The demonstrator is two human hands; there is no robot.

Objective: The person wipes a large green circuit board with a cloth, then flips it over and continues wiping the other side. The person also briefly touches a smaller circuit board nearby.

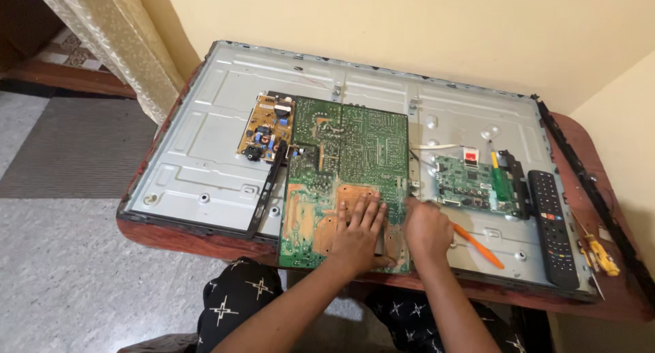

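At the upper left of centre a small yellow board (267,128) lies on the grey metal back panel (205,141). Mid-frame, the large green circuit board (348,155) lies flat; the left hand (356,231) presses on it, fingers spread, gripping nothing. Just right, the right hand (426,229) is curled around an orange-handled tool (479,246). A black remote (554,227) lies far right.

R hand (426,230) fingertips blurred, orange tool (479,246) tip hidden behind.
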